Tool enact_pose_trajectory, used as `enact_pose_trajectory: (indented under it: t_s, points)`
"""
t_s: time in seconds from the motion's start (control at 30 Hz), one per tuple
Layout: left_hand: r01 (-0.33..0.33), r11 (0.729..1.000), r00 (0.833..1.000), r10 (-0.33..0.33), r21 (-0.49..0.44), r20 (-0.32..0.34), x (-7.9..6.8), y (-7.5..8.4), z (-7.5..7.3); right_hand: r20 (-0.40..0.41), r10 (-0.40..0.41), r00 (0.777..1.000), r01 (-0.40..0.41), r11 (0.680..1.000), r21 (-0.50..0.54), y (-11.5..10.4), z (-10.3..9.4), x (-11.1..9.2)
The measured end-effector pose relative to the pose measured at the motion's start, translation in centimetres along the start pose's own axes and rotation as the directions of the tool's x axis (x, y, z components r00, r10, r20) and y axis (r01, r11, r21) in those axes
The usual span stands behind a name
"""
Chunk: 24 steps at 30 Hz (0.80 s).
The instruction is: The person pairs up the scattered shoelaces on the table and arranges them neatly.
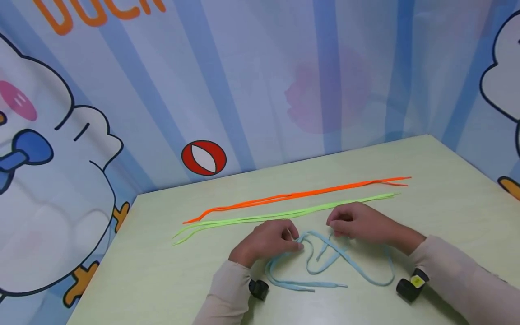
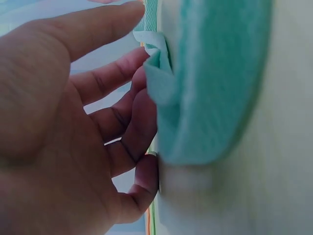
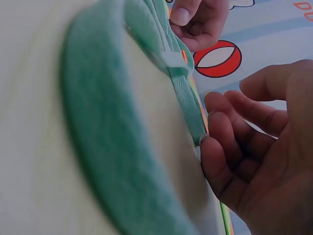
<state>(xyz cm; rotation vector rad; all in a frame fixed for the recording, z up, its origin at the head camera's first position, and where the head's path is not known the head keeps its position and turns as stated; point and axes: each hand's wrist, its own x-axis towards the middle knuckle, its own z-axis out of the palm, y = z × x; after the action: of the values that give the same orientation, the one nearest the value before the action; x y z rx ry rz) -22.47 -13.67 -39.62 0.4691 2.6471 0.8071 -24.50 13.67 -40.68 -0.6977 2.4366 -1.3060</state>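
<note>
A tangled light blue shoelace (image 1: 341, 253) lies in loops on the near part of the table, two of its tips towards the front. At its left upper loop is my left hand (image 1: 270, 241), fingers bent loosely and thumb apart from them. In the left wrist view the lace (image 2: 164, 83) runs right at these fingertips. My right hand (image 1: 361, 223) hovers over the lace's right side with relaxed fingers. Its lower fingertips touch a flat stretch of lace (image 3: 188, 105) in the right wrist view, while thumb and index finger stand apart.
Beyond the hands a yellow-green pair of laces (image 1: 260, 218) stretches across the pale table (image 1: 134, 257). Behind it lies an orange pair (image 1: 308, 193), roughly parallel. A printed cloth backdrop (image 1: 268, 90) rises at the table's far edge.
</note>
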Motion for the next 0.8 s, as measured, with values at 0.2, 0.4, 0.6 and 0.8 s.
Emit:
enact_pose_trajectory:
  t_s: [0.2,0.4,0.6,0.8]
  points:
    - [-0.003,1.000,1.000,0.004,0.031,-0.002,-0.05,0.32,0.22,0.032,0.000,0.999,0.002,0.998,-0.061,-0.27,0.37,0.07]
    - [-0.004,0.999,1.000,0.004,0.045,-0.002,-0.19,0.57,0.43,0.105,-0.046,0.993,0.062,0.986,-0.154,-0.58,0.68,0.08]
    - [-0.029,0.998,0.999,0.030,0.050,-0.012,-0.19,0.58,0.55,0.183,-0.074,0.980,0.108,0.978,-0.180,-0.56,0.81,-0.17]
    - [-0.022,0.999,1.000,0.021,0.028,0.006,-0.43,0.58,0.36,0.256,-0.060,0.965,0.104,0.982,-0.161,-0.86,0.99,-0.40]
